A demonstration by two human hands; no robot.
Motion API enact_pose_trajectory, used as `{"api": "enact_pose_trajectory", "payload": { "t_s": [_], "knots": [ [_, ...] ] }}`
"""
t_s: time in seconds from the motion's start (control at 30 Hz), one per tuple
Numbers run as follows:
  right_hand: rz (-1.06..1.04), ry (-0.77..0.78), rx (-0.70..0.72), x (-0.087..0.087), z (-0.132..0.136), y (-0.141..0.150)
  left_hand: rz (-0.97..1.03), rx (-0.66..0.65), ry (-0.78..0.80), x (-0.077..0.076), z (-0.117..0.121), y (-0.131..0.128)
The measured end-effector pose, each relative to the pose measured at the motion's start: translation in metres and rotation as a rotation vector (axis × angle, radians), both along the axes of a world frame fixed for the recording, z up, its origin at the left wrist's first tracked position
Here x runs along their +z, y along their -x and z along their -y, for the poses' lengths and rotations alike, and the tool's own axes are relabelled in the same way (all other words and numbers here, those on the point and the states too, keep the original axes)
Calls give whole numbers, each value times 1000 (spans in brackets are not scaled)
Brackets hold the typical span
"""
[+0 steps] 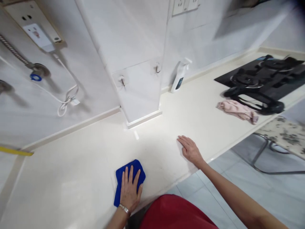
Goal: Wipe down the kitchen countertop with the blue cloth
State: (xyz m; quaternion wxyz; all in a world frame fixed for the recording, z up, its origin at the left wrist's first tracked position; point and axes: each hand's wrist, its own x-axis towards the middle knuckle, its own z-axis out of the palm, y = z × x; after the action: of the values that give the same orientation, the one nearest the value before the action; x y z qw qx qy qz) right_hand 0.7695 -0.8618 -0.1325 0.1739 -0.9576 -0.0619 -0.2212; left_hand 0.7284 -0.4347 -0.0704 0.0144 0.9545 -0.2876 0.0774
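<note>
My left hand point(130, 190) lies flat with spread fingers on a folded blue cloth point(121, 174), pressing it against the white countertop point(90, 162) near the front edge. A bracelet circles that wrist. Further right, my right hand point(189, 149) rests on the bare counter with its fingers stretched out and nothing in it. Both hands are apart from the other objects.
A white spray bottle point(179, 78) stands against the back wall. At the right lie a pink cloth point(238, 110), black stove parts point(254, 98) and a black gas hob point(274, 74). A wall corner juts into the counter. A floral-seat chair point(286, 135) stands below.
</note>
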Motion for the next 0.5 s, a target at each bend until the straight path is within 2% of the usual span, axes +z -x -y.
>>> {"api": "enact_pose_trajectory", "payload": {
  "t_s": [0.2, 0.5],
  "knots": [
    [-31, -39, -32, 2, -2, -5, 33, -114, 75, -6, 54, -42],
    [-38, -66, -25, 11, -3, -11, 43, -221, 167, -17, 119, -84]
  ]
}}
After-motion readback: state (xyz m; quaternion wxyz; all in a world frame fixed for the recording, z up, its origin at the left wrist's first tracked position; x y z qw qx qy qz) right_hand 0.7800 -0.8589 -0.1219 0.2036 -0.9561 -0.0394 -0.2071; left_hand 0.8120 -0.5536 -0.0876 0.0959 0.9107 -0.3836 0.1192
